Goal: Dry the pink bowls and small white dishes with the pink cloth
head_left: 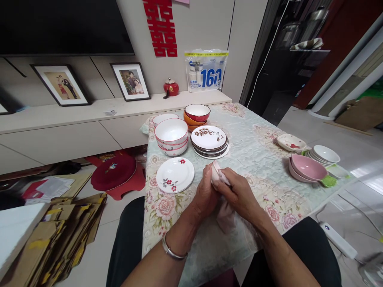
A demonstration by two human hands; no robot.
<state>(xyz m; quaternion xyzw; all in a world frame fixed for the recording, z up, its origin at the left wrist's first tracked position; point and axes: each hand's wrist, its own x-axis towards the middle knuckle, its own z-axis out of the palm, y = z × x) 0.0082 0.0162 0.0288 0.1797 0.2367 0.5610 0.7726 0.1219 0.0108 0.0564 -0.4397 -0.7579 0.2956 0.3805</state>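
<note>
Both of my hands are close together above the near part of the table, closed on a pale pink cloth (226, 217). My left hand (206, 196) grips it from the left, thumb up. The fingers of my right hand (237, 190) wrap the cloth from the right, and its loose end hangs below. Whether something is inside the cloth cannot be made out. Just left of my hands lie white plates with red flowers (175, 173). Beyond them stand a stack of brown-flowered plates (208, 137) and a stack of white bowls with red rims (171, 133).
Red and orange bowls (197, 113) stand at the back of the flowered tablecloth (254, 143). Pink bowls (308, 167), small white bowls (326, 154) and a strawberry dish (291, 142) sit at the right. A red stool (115, 173) and flattened cardboard (68, 227) are on the floor at left.
</note>
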